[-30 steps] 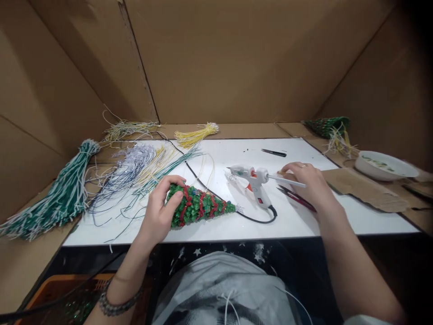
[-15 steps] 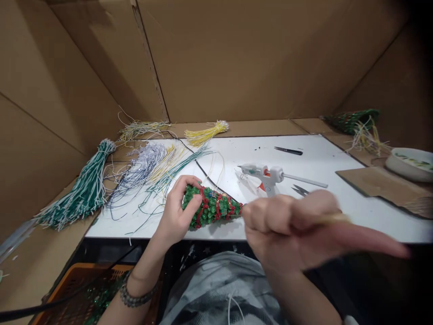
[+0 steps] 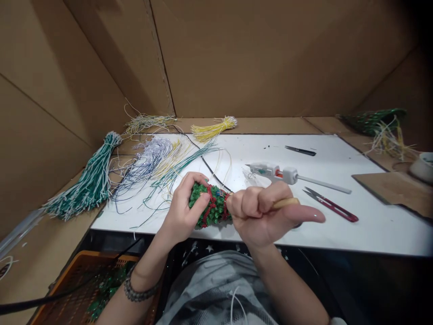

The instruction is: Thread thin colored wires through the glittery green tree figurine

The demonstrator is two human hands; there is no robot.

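Observation:
A small beaded Christmas tree (image 3: 214,207), green with red garland bands, lies on its side at the front of the white board. My left hand (image 3: 184,205) is wrapped round its wide end, thumb on top. Against its narrow end is my right hand (image 3: 264,212), closed in a fist with the thumb stretched out to the right. From that fist sticks out the end of a tan, wooden-looking handle (image 3: 286,203); the rest of this tool is hidden by the fingers. Just beyond the right hand lies a white glue gun (image 3: 272,171) with a glue stick in its back.
Red thread snips (image 3: 331,205) and black thread snips (image 3: 300,150) lie on the white board (image 3: 382,225). Bundles of green-white wires (image 3: 89,178), blue wires (image 3: 145,158) and yellow wires (image 3: 214,128) are to the left and back. Cardboard walls surround the table; an orange basket (image 3: 64,293) is below left.
My right hand has moved left and inward, closer to the tree, and now covers its narrow end. The left hand keeps its hold. The view has shifted slightly, showing the red snips fully.

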